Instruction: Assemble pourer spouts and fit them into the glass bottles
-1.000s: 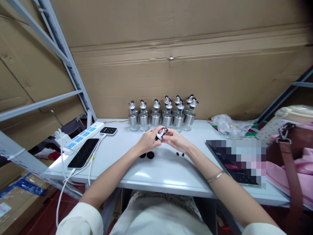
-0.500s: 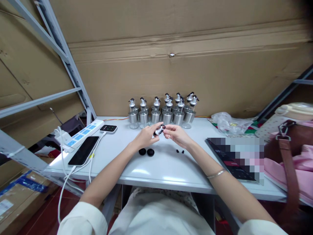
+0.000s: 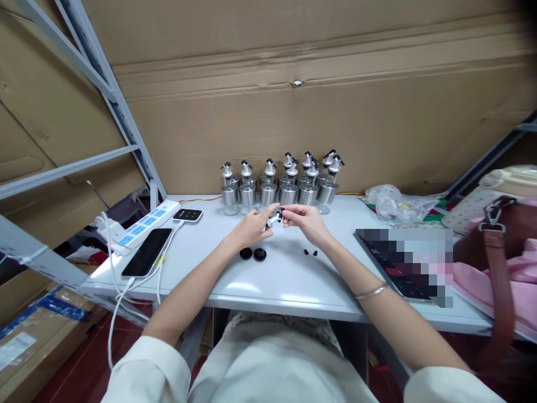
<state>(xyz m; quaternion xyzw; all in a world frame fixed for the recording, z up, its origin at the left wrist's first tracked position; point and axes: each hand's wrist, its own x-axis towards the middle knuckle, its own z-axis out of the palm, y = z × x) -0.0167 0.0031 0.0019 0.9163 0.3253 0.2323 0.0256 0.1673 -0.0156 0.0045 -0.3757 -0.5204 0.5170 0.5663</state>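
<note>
Above the middle of the white table point(image 3: 277, 280), my left hand point(image 3: 254, 228) grips a small silver and black spout piece point(image 3: 273, 220). The fingers of my right hand point(image 3: 302, 219) pinch the black part at its upper right end. Two round black caps point(image 3: 259, 254) lie on the table below my left hand. Two tiny black pieces point(image 3: 315, 253) rest below my right hand. Behind the hands stand several glass and metal bottles point(image 3: 268, 195) with silver and black spouts.
On the left are a power strip point(image 3: 145, 225), a phone point(image 3: 146, 253), a small black device point(image 3: 187, 215) and white cables. To the right lie a dark tablet point(image 3: 398, 268), a plastic bag point(image 3: 388, 204) and a brown-strapped bag point(image 3: 497, 268). Cardboard point(image 3: 251, 112) backs the table.
My right hand has turned at the spout piece, its fingers now over the piece's upper end. My left index finger is more stretched out. The view has shifted slightly.
</note>
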